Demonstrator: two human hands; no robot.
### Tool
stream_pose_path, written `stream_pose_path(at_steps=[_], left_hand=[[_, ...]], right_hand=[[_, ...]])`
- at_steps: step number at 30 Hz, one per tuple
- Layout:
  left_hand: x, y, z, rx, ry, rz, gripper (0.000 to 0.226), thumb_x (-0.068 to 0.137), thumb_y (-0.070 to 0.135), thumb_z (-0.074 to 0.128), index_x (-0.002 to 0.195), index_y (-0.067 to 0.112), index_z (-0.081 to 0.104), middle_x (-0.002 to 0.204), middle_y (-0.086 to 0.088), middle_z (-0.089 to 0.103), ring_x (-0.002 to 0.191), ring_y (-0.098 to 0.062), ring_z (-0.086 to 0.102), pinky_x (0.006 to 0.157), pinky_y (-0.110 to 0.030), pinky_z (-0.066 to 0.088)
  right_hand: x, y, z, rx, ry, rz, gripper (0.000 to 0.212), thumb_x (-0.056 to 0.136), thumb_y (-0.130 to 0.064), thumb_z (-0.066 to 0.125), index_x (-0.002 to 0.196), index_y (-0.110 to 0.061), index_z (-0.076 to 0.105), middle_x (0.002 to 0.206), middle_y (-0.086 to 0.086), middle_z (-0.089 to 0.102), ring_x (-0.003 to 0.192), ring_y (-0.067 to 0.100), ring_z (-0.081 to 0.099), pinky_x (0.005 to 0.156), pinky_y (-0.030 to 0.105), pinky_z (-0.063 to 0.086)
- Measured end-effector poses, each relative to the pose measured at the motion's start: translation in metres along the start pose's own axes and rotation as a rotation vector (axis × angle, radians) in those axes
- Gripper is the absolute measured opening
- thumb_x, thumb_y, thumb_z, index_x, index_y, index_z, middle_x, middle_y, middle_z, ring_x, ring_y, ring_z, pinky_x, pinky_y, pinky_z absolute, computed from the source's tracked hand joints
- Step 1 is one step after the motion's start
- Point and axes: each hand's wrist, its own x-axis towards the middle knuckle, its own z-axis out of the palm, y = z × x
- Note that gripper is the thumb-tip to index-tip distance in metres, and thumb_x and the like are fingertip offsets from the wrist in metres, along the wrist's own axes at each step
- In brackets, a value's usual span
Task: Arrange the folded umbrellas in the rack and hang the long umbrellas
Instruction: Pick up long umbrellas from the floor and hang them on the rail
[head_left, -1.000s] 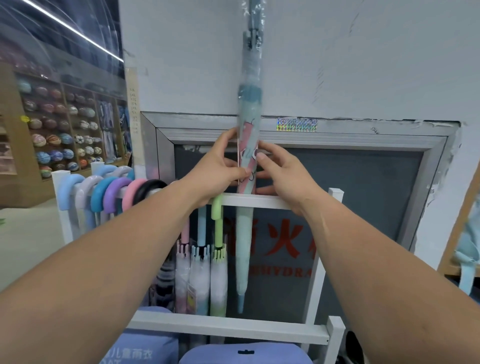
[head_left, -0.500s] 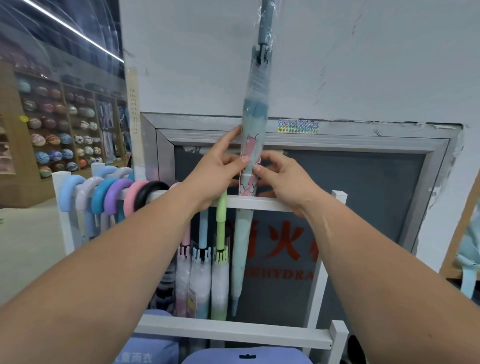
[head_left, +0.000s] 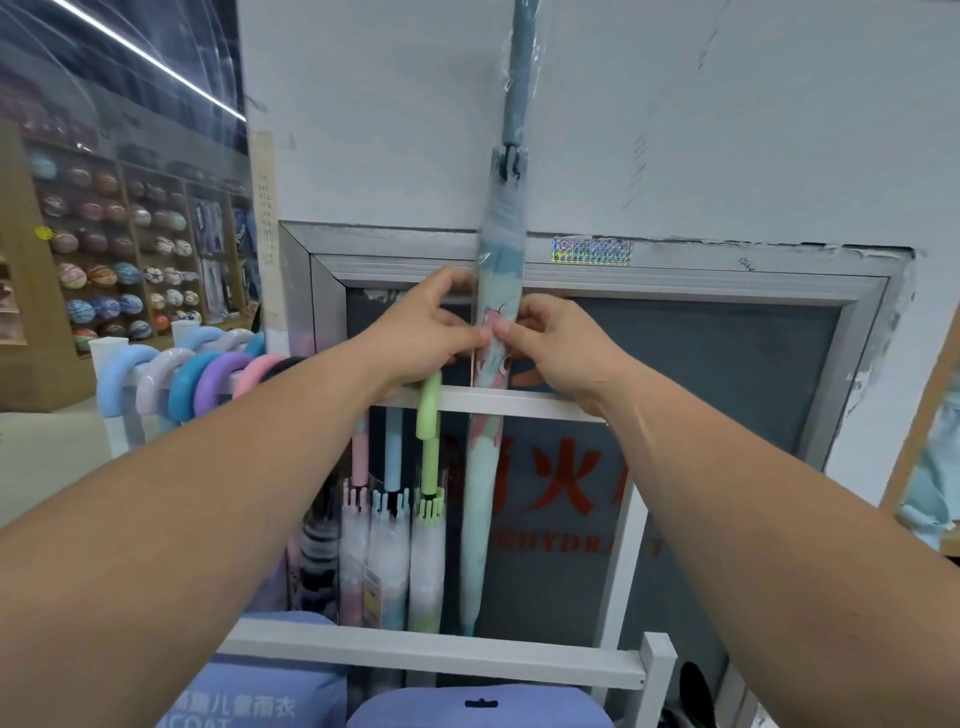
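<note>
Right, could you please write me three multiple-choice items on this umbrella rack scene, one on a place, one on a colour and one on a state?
1. The pale green curved umbrella handle is: A on the floor; B hooked over the rack's top white rail; C on a wall shelf.
2. The large characters on the dark panel at the back are: A red; B yellow; C white.
3. The long pale blue plastic-wrapped umbrella is: A open; B lying flat; C closed and upright.
Answers: 1 B, its hook curls over the rail; 2 A, they read red against the panel; 3 C, its canopy is furled and it stands vertical.
</note>
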Motion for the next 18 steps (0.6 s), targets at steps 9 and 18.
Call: stream_pose_path(at_steps=[9, 18], left_hand=[[0.002, 0.012, -0.001, -0.130, 0.034, 0.064, 0.069, 0.095, 0.000, 0.064, 0.147, 0.035, 0.035, 0.107, -0.018, 0.074, 0.092, -0.023, 0.073, 0.082, -0.039, 0.059], [-0.002, -0.003, 0.001, 0.023, -0.046, 0.004, 0.055, 0.087, 0.003, 0.073, 0.131, 0.027, 0.051, 0.086, -0.020, 0.074, 0.076, -0.018, 0.071, 0.076, -0.030, 0.053]], right_hand=[[-0.006, -0.014, -0.012, -0.218, -0.133, 0.118, 0.017, 0.099, -0.023, 0.063, 0.109, -0.011, 0.070, 0.101, 0.010, 0.076, 0.083, 0.019, 0.070, 0.063, 0.026, 0.057], [0.005, -0.023, -0.003, -0.117, 0.058, -0.006, 0.015, 0.096, -0.019, 0.066, 0.112, -0.019, 0.067, 0.109, 0.008, 0.073, 0.099, 0.026, 0.071, 0.066, 0.037, 0.061]])
